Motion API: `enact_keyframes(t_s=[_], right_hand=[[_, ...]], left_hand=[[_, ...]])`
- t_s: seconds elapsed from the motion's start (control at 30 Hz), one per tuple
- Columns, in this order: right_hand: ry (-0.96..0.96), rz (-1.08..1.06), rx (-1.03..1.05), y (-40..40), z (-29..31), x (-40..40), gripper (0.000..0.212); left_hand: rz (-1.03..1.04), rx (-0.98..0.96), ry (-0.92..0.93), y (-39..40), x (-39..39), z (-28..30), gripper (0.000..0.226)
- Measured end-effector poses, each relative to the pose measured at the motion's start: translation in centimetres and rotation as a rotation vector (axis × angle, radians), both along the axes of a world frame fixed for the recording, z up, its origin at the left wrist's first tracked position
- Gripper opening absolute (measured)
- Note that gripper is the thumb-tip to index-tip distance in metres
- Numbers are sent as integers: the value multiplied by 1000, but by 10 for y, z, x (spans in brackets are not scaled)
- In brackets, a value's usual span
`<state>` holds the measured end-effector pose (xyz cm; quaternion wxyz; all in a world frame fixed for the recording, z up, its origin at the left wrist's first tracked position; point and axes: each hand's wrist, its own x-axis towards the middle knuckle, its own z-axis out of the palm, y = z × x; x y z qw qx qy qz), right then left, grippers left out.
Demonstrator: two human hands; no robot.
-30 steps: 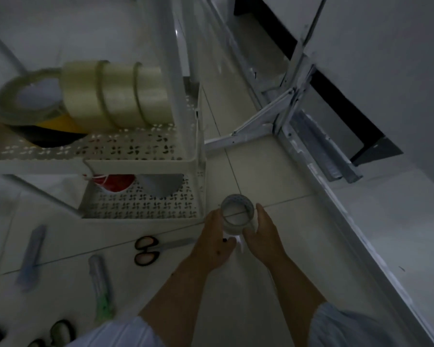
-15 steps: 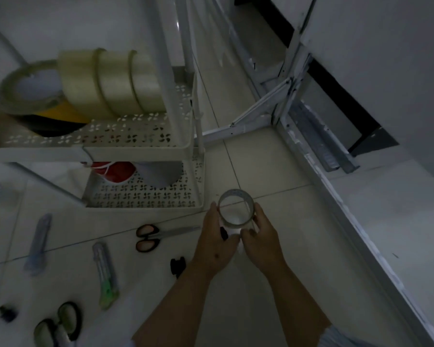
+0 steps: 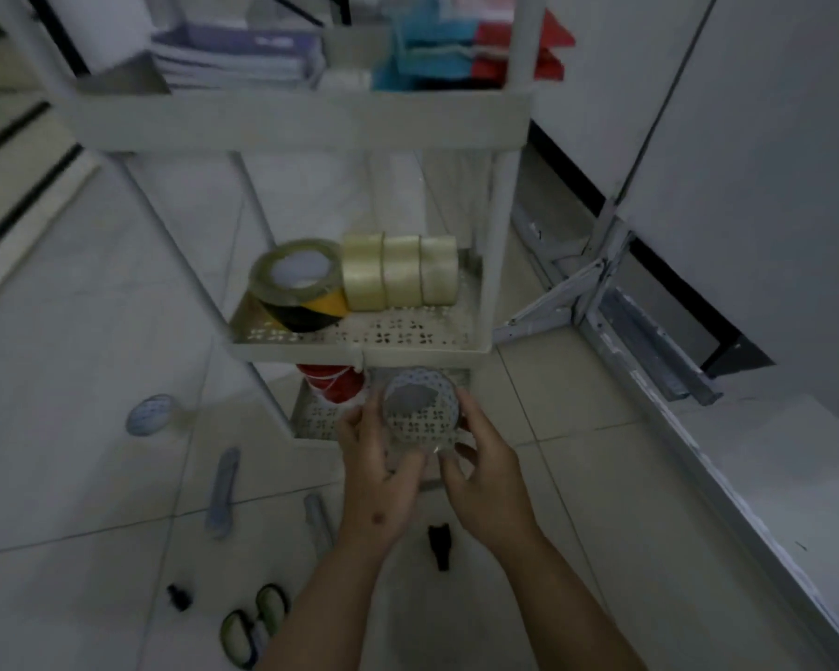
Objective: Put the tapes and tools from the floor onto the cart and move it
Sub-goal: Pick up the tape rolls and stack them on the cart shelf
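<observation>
Clear tape roll [image 3: 420,414] held between both hands in front of cart's [image 3: 306,123] bottom shelf: left hand [image 3: 376,481] fingers curled round it, right hand [image 3: 488,481] gripping its right side. Versus earlier, roll lifted higher; cart's top shelf now visible.

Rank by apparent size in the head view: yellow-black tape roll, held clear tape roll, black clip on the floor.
1. Yellow-black tape roll
2. Clear tape roll, held nearer the camera, so the true order of these two is unsure
3. Black clip, plainly smallest
</observation>
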<state>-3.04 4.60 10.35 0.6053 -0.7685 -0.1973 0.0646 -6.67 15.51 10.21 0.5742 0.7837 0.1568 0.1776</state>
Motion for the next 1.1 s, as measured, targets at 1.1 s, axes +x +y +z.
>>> enact_keyframes(t_s=[1.1], right_hand=[[-142, -87, -429, 95, 29, 101, 48]], left_hand=[[-168, 507, 91, 124, 99, 15, 57]])
